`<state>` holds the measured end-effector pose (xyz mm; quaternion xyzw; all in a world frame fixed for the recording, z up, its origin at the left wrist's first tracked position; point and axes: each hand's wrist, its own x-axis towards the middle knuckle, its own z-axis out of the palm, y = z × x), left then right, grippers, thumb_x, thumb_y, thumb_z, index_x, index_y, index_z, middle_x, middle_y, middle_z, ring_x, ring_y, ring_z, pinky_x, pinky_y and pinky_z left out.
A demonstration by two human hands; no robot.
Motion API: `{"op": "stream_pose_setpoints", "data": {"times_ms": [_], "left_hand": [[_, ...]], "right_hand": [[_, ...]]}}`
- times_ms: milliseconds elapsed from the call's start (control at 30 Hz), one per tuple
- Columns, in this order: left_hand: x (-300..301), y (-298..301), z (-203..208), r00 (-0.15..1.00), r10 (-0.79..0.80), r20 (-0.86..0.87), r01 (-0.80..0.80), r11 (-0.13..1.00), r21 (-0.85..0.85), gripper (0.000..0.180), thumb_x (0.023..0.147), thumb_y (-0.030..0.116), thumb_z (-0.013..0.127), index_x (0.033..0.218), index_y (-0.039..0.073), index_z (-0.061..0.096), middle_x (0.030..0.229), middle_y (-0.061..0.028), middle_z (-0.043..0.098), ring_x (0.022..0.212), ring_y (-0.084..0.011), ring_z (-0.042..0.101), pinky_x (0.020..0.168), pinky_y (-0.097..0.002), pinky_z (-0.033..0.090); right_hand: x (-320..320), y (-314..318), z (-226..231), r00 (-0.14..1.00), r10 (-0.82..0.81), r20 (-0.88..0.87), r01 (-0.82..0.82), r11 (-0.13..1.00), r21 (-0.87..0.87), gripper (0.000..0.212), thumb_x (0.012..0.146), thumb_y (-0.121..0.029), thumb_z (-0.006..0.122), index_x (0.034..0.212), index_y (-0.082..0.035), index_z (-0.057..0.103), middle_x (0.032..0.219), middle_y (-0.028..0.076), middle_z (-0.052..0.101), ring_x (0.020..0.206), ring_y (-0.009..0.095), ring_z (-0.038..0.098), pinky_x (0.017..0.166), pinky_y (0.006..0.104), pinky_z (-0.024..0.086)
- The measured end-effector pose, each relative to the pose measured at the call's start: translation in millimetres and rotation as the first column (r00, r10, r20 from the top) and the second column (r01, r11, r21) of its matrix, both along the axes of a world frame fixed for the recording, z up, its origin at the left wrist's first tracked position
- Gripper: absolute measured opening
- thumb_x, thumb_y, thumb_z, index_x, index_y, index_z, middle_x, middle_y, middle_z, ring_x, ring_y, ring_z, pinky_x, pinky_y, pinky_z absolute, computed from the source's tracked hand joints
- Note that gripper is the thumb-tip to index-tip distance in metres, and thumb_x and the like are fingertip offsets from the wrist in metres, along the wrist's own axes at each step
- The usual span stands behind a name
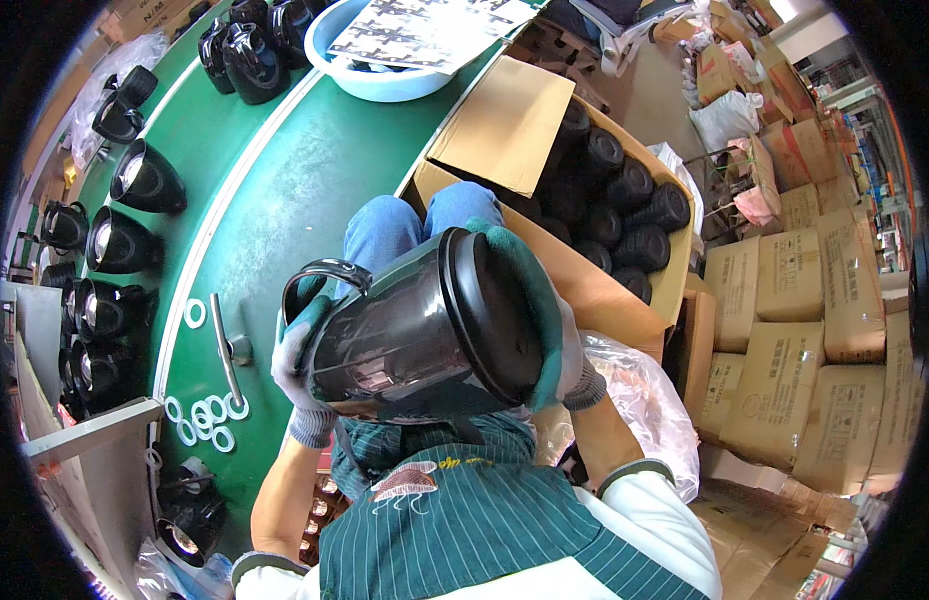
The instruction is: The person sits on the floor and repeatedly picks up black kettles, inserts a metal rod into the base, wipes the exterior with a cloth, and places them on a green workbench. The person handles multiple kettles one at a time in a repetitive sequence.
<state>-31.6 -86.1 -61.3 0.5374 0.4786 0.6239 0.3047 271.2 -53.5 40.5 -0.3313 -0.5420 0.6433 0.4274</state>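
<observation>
Hands [553,335] curled round black jug [385,340], carton edge [613,296] near on right, bare green tabletop [295,175] leftward.

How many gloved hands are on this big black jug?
2. The left gloved hand grips the jug on its handle side; the right gloved hand holds its round black end. Some fingers are hidden, but both hands show.

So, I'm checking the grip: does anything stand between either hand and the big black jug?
Only the work gloves. The left hand, by the handle, and the right hand, at the round end, both hold the black jug; nothing else visible comes between.
</observation>
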Motion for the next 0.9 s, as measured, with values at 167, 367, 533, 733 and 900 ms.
{"op": "stream_pose_setpoints", "data": {"times_ms": [167, 367, 533, 733, 900], "left_hand": [[-5, 3, 0, 0.987, 0.069, -0.145, -0.061, 0.996, 0.061, 0.030, 0.093, 0.009, 0.067, 0.119, -0.006, 0.069, 0.126, -0.0188, 0.069, 0.113, -0.0274, 0.068, 0.100, -0.0406, 0.054], [6, 24, 52, 0.892, 0.105, -0.441, -0.021, 0.981, 0.191, 0.027, 0.081, 0.004, 0.076, 0.106, 0.001, 0.067, 0.116, -0.0270, 0.070, 0.100, -0.0382, 0.073, 0.086, -0.0458, 0.061], [-16, 31, 44, 0.866, -0.052, -0.497, 0.030, 0.998, -0.052, 0.027, 0.079, 0.013, 0.075, 0.101, -0.003, 0.073, 0.091, -0.0126, 0.075, 0.082, -0.0224, 0.073, 0.078, -0.0335, 0.057], [-20, 35, 49, 0.933, -0.171, -0.316, 0.118, 0.977, -0.179, 0.035, 0.080, 0.025, 0.078, 0.100, -0.003, 0.072, 0.092, -0.0093, 0.074, 0.084, -0.0174, 0.071, 0.079, -0.0306, 0.056], [-15, 33, 54, 0.943, -0.127, -0.307, 0.096, 0.989, -0.113, 0.030, 0.085, 0.018, 0.071, 0.105, -0.004, 0.070, 0.095, -0.0082, 0.071, 0.089, -0.0154, 0.068, 0.083, -0.0299, 0.055]], "right_hand": [[-1, -4, -1, 1.000, -0.003, -0.030, 0.002, 0.999, -0.044, 0.094, 0.096, -0.051, 0.066, 0.161, 0.002, 0.024, 0.165, 0.019, 0.031, 0.150, 0.027, 0.034, 0.124, 0.0384, 0.023], [-14, 0, 2, 0.992, -0.123, -0.007, 0.123, 0.988, 0.088, 0.089, 0.099, -0.051, 0.060, 0.160, 0.004, 0.026, 0.161, 0.021, 0.036, 0.148, 0.029, 0.038, 0.122, 0.0379, 0.025], [-22, 1, 5, 0.885, -0.380, 0.270, 0.242, 0.870, 0.430, 0.073, 0.105, -0.053, 0.048, 0.147, 0.007, 0.048, 0.134, 0.025, 0.057, 0.120, 0.034, 0.059, 0.107, 0.0413, 0.042], [-29, -7, 9, 0.857, -0.403, 0.320, 0.233, 0.858, 0.457, 0.071, 0.106, -0.053, 0.044, 0.145, 0.006, 0.051, 0.122, 0.021, 0.058, 0.115, 0.033, 0.060, 0.103, 0.0398, 0.044], [-29, 18, 18, 0.866, -0.301, 0.400, 0.054, 0.851, 0.523, 0.066, 0.109, -0.047, 0.040, 0.145, 0.008, 0.047, 0.138, 0.027, 0.054, 0.125, 0.039, 0.055, 0.112, 0.0452, 0.039]]}}
